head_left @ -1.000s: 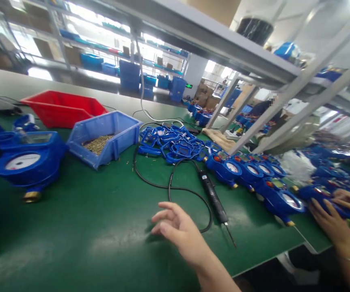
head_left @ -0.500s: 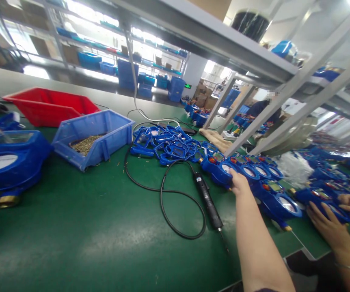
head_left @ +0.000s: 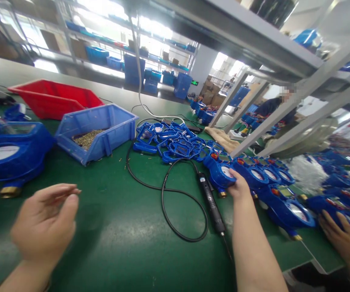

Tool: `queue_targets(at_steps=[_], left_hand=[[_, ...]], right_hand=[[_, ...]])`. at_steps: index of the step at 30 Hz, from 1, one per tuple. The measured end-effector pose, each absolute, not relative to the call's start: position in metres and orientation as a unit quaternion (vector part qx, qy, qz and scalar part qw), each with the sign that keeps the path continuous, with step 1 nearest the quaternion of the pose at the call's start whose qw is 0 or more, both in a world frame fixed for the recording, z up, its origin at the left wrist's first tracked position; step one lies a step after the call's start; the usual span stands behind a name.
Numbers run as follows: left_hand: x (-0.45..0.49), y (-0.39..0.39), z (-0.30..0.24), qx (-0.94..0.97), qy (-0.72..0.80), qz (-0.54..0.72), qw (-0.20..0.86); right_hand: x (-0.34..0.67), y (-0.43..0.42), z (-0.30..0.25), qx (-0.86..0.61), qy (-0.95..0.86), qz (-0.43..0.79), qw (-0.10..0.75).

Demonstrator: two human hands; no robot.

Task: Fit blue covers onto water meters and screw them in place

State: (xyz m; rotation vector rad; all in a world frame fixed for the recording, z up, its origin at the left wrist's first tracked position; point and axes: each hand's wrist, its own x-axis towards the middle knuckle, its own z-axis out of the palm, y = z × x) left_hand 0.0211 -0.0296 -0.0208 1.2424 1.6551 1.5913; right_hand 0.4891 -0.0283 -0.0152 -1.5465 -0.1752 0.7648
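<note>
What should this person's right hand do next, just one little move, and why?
Perhaps lift the blue meter a little: the right hand already grips its edge by the dial, and sliding it across the green bench toward the left hand might knock the black screwdriver lying close by.

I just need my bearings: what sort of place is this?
Probably an assembly workshop: several blue dial-faced units lined up, a corded power screwdriver, and a blue bin of small brass-coloured parts.
</note>
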Motion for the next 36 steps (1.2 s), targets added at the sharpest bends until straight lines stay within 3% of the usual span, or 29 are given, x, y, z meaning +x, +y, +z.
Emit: queue_targets(at_steps=[6, 11, 15, 24, 28, 32, 36], left_hand=[[0.024, -0.018, -0.064, 0.573, 0.619, 0.451, 0.293], [0.021, -0.014, -0.067, 0.526, 0.618, 0.46, 0.361], [0.03, -0.02, -0.057, 0.511, 0.587, 0.467, 0.42], [0.031, -0.034, -0.053, 0.516, 0.432, 0.463, 0.577], [0.025, -0.033, -0.056, 0.492, 0.387, 0.522, 0.579], [0.021, -0.033, -0.05, 0.486, 0.42, 0.494, 0.586], [0.02, -0.031, -0.042, 0.499, 0.449, 0.467, 0.576]], right_hand=[[0.469, -0.018, -0.017, -0.645, -0.027, 0.234, 0.727], [0.441, -0.03, 0.014, -0.608, -0.041, 0.14, 0.78], [0.388, -0.064, 0.043, -0.578, -0.083, 0.18, 0.792], [0.221, -0.109, 0.009, -0.547, -0.097, 0.524, 0.645], [0.173, -0.112, -0.008, -0.534, -0.108, 0.566, 0.618], [0.151, -0.119, -0.014, -0.537, -0.152, 0.567, 0.605], [0.176, -0.112, -0.015, -0.569, -0.268, 0.592, 0.505]])
